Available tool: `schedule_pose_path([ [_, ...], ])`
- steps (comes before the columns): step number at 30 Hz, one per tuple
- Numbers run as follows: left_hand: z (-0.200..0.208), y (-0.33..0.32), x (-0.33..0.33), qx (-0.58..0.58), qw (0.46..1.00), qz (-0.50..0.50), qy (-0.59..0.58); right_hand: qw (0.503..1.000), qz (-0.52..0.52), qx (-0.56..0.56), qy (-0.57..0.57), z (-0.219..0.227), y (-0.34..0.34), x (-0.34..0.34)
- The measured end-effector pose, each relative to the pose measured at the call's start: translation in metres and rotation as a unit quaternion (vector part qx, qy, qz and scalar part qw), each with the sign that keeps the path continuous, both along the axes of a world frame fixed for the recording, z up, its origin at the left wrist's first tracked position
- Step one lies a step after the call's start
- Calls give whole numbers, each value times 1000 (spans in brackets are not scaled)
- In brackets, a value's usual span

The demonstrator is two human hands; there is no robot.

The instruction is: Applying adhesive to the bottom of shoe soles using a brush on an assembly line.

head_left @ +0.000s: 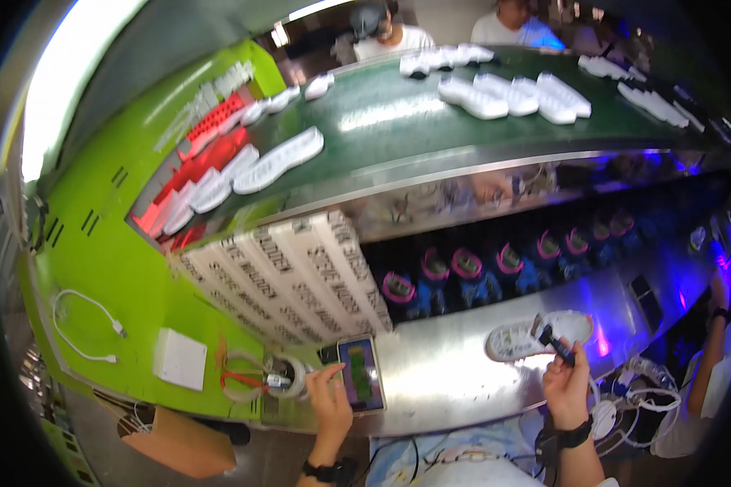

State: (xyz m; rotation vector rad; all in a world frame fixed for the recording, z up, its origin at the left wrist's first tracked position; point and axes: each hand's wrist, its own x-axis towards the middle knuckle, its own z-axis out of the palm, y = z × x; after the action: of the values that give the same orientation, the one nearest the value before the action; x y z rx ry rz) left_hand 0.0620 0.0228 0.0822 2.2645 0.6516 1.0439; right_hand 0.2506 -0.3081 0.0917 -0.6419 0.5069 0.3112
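Observation:
My right hand [567, 391] grips a small black-handled tool [559, 346], possibly a brush. Its head is over a white shoe sole [512, 341] with a patterned surface, which lies flat on the metal worktop [430, 357]. Whether the tool touches the sole I cannot tell. My left hand [330, 399] has its fingers stretched out and holds nothing. It is beside the left edge of a phone or small tablet [361, 375] with a lit, coloured screen. Each of my wrists wears a dark band.
Beyond the worktop runs a green conveyor belt [365, 154] carrying several white soles [280, 160]. A printed board [292, 280] stands at left-centre. Tape rolls [294, 377], a white box [180, 359] and a cable [65, 325] lie left. Wires [638, 398] and a co-worker's arm [713, 325] are right.

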Motion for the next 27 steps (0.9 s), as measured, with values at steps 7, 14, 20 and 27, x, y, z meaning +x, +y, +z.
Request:
schedule_pose_path([
  [7,249,2,222,2,968,-251,-2,997,13,-20,-69,29,10,-3],
  [14,243,4,435,155,952,-101,244,980,39,-71,-184,70,-3,-24],
  [20,289,-35,302,-243,934,-259,40,975,51,-71,-205,73,-37,-5],
  [27,115,-75,55,-741,575,-344,-39,927,211,-63,-303,79,-23,-34],
])
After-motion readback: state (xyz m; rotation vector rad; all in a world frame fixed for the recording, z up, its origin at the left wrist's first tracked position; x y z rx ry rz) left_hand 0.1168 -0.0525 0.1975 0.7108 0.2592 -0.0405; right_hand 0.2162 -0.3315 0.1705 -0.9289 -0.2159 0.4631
